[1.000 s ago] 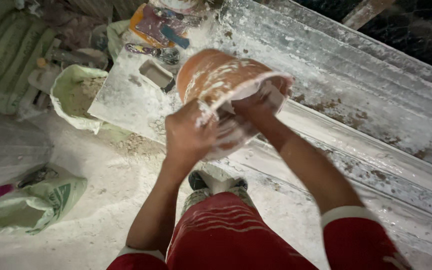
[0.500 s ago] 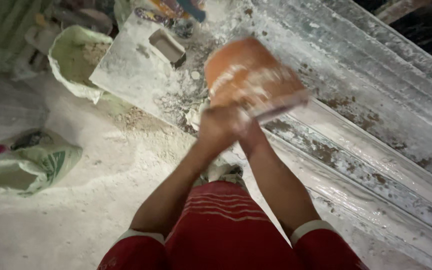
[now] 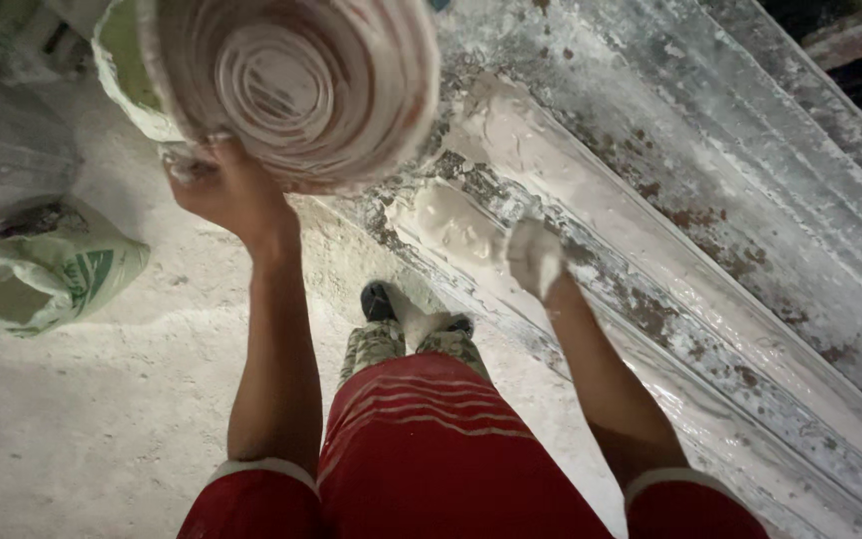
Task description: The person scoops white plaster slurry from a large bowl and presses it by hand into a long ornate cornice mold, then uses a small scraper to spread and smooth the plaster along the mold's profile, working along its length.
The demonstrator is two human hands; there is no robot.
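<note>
Left hand (image 3: 231, 190) grips the rim of an orange plaster-streaked bowl (image 3: 291, 85), raised and tipped mouth-outward. Right hand (image 3: 534, 258), plaster-coated, presses closed-fingered on wet plaster (image 3: 461, 220) in the long mould (image 3: 670, 260). The mould runs diagonally, upper left to lower right; the right hand is nearer.

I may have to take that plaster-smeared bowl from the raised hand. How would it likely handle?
The bowl is coated inside with wet white plaster, so it is probably slippery. The left hand holds it up alone by the rim, so it seems fairly light, likely near empty. Tilted like this, leftover paste might drip.
</note>
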